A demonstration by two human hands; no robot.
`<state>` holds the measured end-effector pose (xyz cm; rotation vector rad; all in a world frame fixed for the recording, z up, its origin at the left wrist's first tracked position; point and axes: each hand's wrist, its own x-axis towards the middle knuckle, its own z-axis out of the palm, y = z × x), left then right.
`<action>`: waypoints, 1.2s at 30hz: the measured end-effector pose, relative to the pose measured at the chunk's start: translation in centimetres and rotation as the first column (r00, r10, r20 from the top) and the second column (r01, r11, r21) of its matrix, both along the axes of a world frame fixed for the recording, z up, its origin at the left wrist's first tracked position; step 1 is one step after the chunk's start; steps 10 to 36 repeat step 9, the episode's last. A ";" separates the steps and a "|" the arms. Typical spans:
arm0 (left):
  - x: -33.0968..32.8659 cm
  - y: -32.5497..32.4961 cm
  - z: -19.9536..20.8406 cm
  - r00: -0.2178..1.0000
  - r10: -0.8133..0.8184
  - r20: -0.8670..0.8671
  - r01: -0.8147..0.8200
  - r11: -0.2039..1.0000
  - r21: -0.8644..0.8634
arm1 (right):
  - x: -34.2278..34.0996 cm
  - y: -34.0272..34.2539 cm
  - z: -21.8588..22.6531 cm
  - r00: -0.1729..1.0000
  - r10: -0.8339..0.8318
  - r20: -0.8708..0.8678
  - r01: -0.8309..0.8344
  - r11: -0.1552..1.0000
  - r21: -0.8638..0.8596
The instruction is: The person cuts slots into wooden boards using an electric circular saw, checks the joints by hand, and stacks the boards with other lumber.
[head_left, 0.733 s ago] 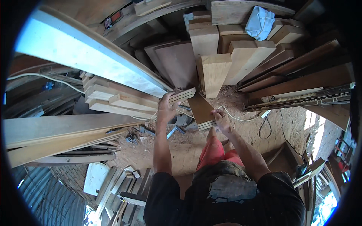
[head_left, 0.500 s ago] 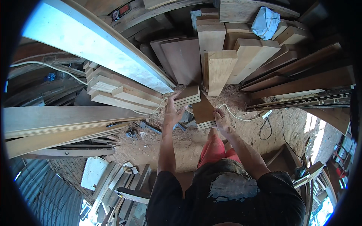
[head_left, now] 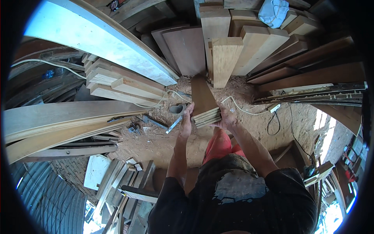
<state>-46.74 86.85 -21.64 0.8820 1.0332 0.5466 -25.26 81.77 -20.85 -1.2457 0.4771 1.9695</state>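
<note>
A stack of several flat brown plywood pieces (head_left: 203, 95) is held in front of me, its layered pale edges turned toward my body. My left hand (head_left: 187, 120) is closed along the stack's left side near its front corner. On the opposite side, my right hand (head_left: 226, 118) grips the right corner, with fingers partly hidden underneath. The pieces lie flush on one another at the near end. Just left of the stack, a grey cup-shaped thing (head_left: 177, 109) and a light metal bar (head_left: 174, 124) lie on the dusty ground.
Upright light planks (head_left: 226, 62) and reddish-brown boards (head_left: 185, 50) stand ahead. A long white-faced board (head_left: 97, 39) leans at the upper left above stacked timber (head_left: 124, 84). Hand tools (head_left: 134, 128) lie left. A pale cable (head_left: 245, 110) crosses the sawdust-covered ground to a power strip (head_left: 275, 108).
The pieces held apart in my two hands are now together in one stack. My left hand has moved right and down to the stack's side; my right hand has shifted slightly.
</note>
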 end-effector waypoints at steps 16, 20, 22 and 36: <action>1.5 -3.0 -3.7 0.851 0.489 0.193 -0.269 0.721 -0.639 | -0.1 -1.8 -2.5 0.972 -0.174 -0.160 0.187 0.980 0.067; 1.5 -3.0 -3.7 0.851 0.489 0.193 -0.269 0.721 -0.639 | -0.1 -1.8 -2.5 0.972 -0.174 -0.160 0.187 0.980 0.067; 1.5 -3.0 -3.7 0.851 0.489 0.193 -0.269 0.721 -0.639 | -0.1 -1.8 -2.5 0.972 -0.174 -0.160 0.187 0.980 0.067; 1.5 -3.0 -3.7 0.851 0.489 0.193 -0.269 0.721 -0.639 | -0.1 -1.8 -2.5 0.972 -0.174 -0.160 0.187 0.980 0.067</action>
